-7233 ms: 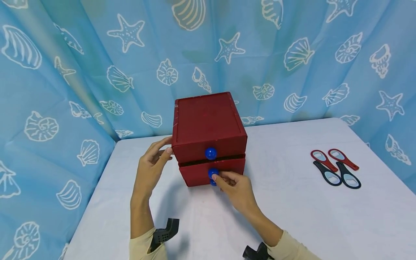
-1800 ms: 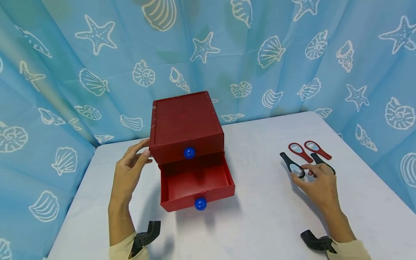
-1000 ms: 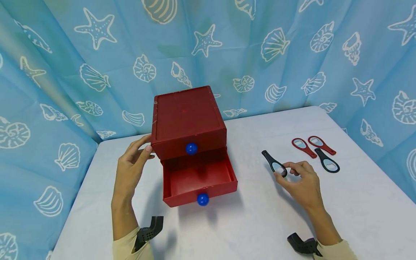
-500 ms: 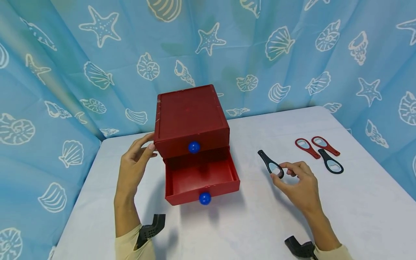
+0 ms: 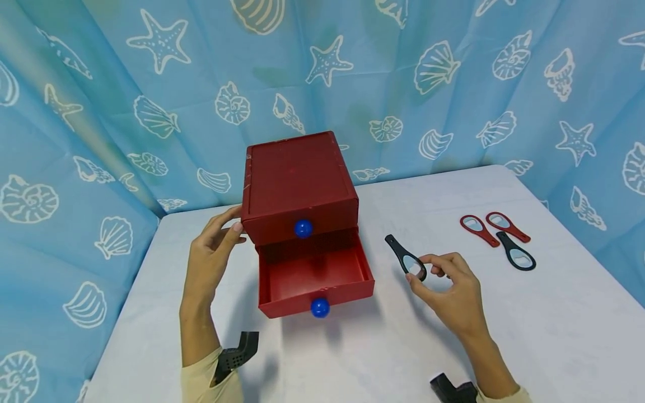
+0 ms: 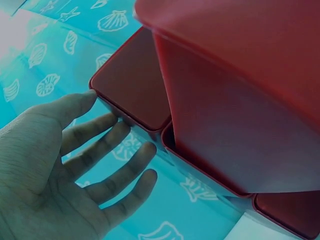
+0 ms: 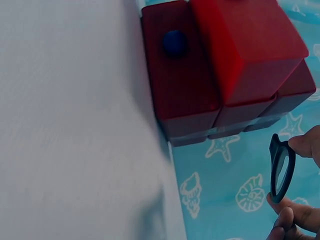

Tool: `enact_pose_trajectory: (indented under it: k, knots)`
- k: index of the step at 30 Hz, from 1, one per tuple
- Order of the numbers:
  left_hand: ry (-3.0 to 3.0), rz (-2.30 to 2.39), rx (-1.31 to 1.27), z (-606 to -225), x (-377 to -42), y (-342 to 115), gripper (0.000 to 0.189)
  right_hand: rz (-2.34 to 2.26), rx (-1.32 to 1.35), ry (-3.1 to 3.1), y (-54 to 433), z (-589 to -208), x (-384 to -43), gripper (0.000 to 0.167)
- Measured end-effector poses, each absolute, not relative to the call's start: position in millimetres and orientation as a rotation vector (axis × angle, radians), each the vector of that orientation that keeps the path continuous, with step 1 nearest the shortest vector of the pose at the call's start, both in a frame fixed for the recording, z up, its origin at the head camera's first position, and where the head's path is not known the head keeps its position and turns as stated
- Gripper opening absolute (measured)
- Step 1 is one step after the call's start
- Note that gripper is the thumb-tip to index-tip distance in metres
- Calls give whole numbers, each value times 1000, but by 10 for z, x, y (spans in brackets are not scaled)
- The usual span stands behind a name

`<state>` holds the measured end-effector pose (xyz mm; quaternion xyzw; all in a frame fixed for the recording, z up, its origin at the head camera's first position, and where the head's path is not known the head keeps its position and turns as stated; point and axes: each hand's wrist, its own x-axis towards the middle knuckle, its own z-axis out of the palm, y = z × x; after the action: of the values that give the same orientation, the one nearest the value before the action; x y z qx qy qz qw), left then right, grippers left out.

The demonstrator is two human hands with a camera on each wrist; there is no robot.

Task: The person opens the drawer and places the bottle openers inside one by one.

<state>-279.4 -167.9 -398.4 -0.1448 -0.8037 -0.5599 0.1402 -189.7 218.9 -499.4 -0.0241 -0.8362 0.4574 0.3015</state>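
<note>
My right hand [image 5: 453, 294] pinches a black magnifying glass [image 5: 400, 252] by its lens rim, thumb on one side and fingers on the other. Its handle points away to the upper left, and in the right wrist view the magnifying glass [image 7: 274, 172] appears nearly edge-on. A dark red chest of drawers [image 5: 297, 176] with blue round knobs stands left of it. One drawer [image 5: 312, 274] is pulled out below the top one, its inside bare. My left hand [image 5: 209, 263] rests its thumb and fingertips against the chest's left side, fingers fairly straight in the left wrist view [image 6: 65, 165].
To the right on the white table [image 5: 403, 347] lie a second black magnifying glass [image 5: 511, 246] and two red ones, with handles of the red magnifying glass [image 5: 491, 238] close by. A blue shell-patterned curtain [image 5: 383, 89] hangs behind and along the sides.
The drawer was pulled out after the earliest frame. My right hand has since taken a black magnifying glass from the group and carried it left toward the chest. My left hand stays at the chest.
</note>
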Motion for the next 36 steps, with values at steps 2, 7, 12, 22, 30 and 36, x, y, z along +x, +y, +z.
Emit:
enact_pose_trajectory:
  k: [2, 7, 12, 22, 30, 36]
  knots:
    - [-2311, -1620, -429, -3984, -2797, -1681, 41, 1242, -51, -2201, 2154, -4970, -1884, 34]
    - [-2301, -1626, -427, -3992, -2788, -1684, 42, 1292, -9, -2161, 2085, -4932, -1862, 35]
    - [-2299, -1632, -425, -4001, -2787, -1686, 42, 1300, 16, -2135, 2054, -4897, -1843, 36]
    - [-2310, -1611, -433, -3983, -2793, -1691, 41, 1314, 24, -2145, 1935, -4782, -1786, 38]
    - [-2302, -1615, -430, -3968, -2804, -1703, 42, 1343, 102, -2106, 1719, -4419, -1668, 35]
    - [-2294, -1634, -451, -3979, -2814, -1699, 42, 1359, 46, -2135, 1693, -4482, -1666, 37]
